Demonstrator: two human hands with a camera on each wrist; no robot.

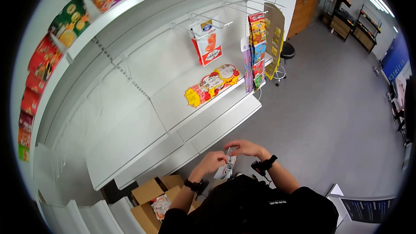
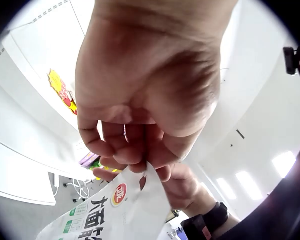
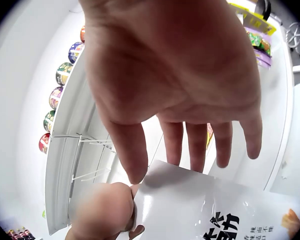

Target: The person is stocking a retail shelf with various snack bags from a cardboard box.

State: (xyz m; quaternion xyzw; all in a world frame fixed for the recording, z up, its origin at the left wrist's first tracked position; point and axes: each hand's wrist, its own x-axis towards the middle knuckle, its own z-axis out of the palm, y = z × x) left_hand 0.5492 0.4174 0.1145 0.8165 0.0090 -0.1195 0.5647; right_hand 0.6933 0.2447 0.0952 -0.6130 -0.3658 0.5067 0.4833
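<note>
A white snack packet with black lettering (image 1: 226,170) is held low in front of the body, in the head view. The left hand (image 1: 214,162) pinches its top edge between thumb and curled fingers; in the left wrist view the packet (image 2: 125,205) hangs from that hand (image 2: 145,85), near a small hole. The right hand (image 1: 245,148) is beside it; in the right wrist view this hand (image 3: 175,75) has its fingers extended over the packet (image 3: 190,200), thumb tip near the packet's corner. Whether it touches the packet is unclear.
White shelves (image 1: 125,147) stand ahead, with wire hooks holding a white-and-red packet (image 1: 209,43), hanging sachet strips (image 1: 258,39) and yellow-red signs (image 1: 212,82) on the shelf. An open cardboard box (image 1: 148,191) with packets (image 1: 161,206) sits below left. A black stool (image 1: 287,50) stands beyond.
</note>
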